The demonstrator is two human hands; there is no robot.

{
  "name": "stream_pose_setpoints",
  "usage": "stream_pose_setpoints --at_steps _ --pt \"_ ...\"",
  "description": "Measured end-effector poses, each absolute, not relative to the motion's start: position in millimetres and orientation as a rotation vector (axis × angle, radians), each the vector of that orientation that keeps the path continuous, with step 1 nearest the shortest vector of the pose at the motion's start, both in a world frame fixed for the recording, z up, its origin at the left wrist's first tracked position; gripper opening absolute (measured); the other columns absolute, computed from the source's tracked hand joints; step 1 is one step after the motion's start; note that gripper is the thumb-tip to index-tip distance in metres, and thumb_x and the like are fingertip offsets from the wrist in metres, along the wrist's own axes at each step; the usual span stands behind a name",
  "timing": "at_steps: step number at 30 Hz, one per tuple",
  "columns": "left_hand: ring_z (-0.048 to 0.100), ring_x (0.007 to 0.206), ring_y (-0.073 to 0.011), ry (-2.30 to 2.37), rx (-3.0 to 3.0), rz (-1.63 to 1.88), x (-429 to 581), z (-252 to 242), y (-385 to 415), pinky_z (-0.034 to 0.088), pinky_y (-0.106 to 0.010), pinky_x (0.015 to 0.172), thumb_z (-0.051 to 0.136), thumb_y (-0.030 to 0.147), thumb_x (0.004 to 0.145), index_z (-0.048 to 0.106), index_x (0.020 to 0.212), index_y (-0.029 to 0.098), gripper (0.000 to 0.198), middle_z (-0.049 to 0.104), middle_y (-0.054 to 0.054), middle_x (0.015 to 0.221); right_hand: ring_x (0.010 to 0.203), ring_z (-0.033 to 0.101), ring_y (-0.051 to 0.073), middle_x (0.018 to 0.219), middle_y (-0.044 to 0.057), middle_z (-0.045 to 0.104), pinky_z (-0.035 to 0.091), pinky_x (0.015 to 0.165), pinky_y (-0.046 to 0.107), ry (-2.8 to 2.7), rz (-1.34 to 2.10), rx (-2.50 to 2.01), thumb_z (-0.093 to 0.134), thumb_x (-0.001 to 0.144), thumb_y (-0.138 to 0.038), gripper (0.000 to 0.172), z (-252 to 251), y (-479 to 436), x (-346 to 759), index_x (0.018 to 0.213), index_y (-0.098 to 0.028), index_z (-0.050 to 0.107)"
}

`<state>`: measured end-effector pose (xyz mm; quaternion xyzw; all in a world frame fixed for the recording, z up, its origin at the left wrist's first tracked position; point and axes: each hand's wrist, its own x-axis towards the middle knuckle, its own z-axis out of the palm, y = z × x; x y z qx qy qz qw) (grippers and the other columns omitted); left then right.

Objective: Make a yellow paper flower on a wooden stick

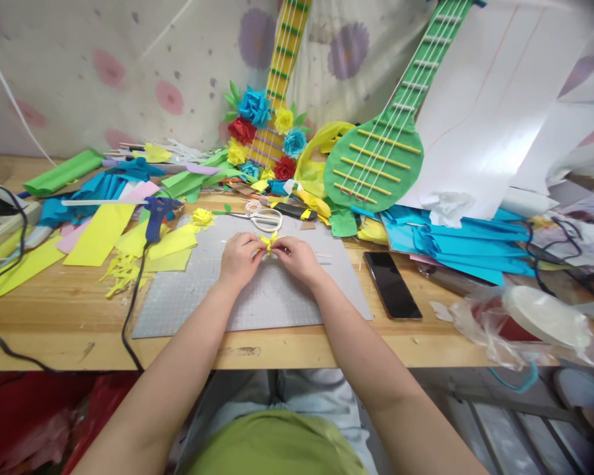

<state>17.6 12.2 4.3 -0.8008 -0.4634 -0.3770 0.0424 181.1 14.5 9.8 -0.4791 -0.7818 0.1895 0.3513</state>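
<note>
Both my hands meet over the grey cutting mat (193,300), pinching a small yellow paper flower (269,244) between them. My left hand (241,258) grips its left side with thumb and fingertips. On the other side, the fingers of my right hand (297,256) are closed on it too. Just beyond lie white-handled scissors (267,220), partly behind the flower. A finished-looking yellow paper rose (202,218) rests at the mat's upper left edge. Farther left is a blue glue gun (155,221) with a white glue stick.
Yellow paper strips (101,234) and scraps cover the left side. Behind stand a green paper-covered lute shape (376,161) and a yellow one (277,79) with paper flowers. A phone (392,284) lies right of the mat, near blue paper (455,244). A black cord (131,303) crosses the table's front edge.
</note>
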Motion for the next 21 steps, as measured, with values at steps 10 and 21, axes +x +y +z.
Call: stream_pose_setpoints --at_steps 10,21 --pt "0.051 0.081 -0.0163 -1.358 -2.484 -1.124 20.1 6.8 10.1 0.040 -0.030 0.073 0.055 0.019 0.075 0.063 0.078 0.020 0.009 0.058 -0.003 0.082 0.065 0.054 0.009 0.074 -0.004 0.058 0.040 0.063 0.022 -1.857 0.710 -1.305 0.055 0.071 -0.023 0.012 10.4 13.8 180.9 0.082 -0.021 0.048" --pt "0.052 0.079 -0.0167 -1.414 -2.509 -1.020 19.3 3.7 11.9 0.039 -0.031 0.071 0.057 0.020 0.073 0.064 0.075 0.020 0.007 0.061 -0.002 0.080 0.074 0.053 0.012 0.084 -0.001 0.059 0.037 0.065 0.023 -2.115 0.354 -1.316 0.051 0.074 -0.021 0.008 12.5 7.7 181.1 0.082 -0.021 0.053"
